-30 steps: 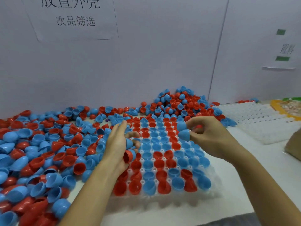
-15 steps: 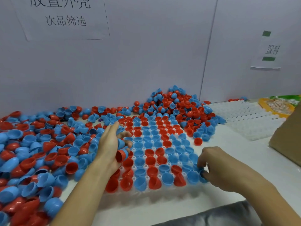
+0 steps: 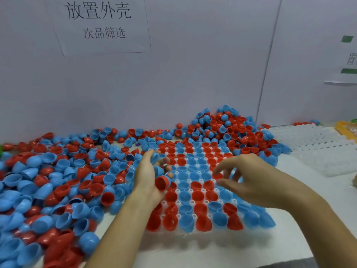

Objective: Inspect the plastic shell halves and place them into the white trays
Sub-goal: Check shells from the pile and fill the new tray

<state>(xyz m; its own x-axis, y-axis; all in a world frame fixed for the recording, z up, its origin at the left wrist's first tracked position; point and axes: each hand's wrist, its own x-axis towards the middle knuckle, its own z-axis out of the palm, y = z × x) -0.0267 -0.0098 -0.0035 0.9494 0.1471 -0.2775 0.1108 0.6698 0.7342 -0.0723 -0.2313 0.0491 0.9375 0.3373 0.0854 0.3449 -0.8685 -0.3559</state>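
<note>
- Your left hand (image 3: 147,175) grips a small stack of shell halves (image 3: 161,182), a red one nearest you and blue ones above it, fingers curled round them. You seem to keep them there as a ready supply, close against the left edge of the white tray (image 3: 174,232), so each one has only a short way to go.
- Your right hand (image 3: 245,176) hovers over the middle of the tray with fingers loosely spread and thumb apart, holding nothing. It reads as reaching across toward the stack for the next piece, though that is a judgement.
- The tray sits straight in front of you and nearly every pocket you can see holds a half, open side up, red and blue mixed. Seated that way, the insides stay visible for checking.
- The loose pile (image 3: 58,180) lies to your left and heaps up behind the tray's far edge, within easy reach of the holding hand.
- Spare empty trays (image 3: 318,149) lie at the right, well apart from the work.
- Hard to tell: how many halves are in the stack, since your fingers cover most of them; which pockets lie empty under your right palm and forearm; and where the tray's far edge ends beneath the spilled shells.
- The right-hand wall label (image 3: 349,55) is cut off by the frame.
</note>
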